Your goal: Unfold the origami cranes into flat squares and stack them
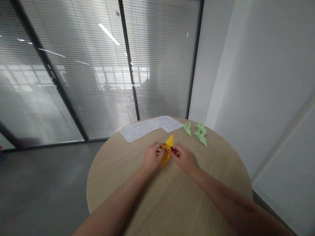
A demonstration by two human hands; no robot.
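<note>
A folded yellow paper figure (168, 148) lies between my two hands on a round wooden table (128, 170). My left hand (153, 158) pinches its left side with thumb and fingers closed. Closed in a pinch as well, my right hand (182, 157) grips the right side of the paper. One pointed flap sticks up toward the far side and another points down toward me.
Three green folded paper figures (198, 132) sit at the far right of the table. Two white printed sheets (150, 127) lie at the far edge. Glass partitions with blinds (98, 72) stand behind, and a white wall (258, 82) is close on the right.
</note>
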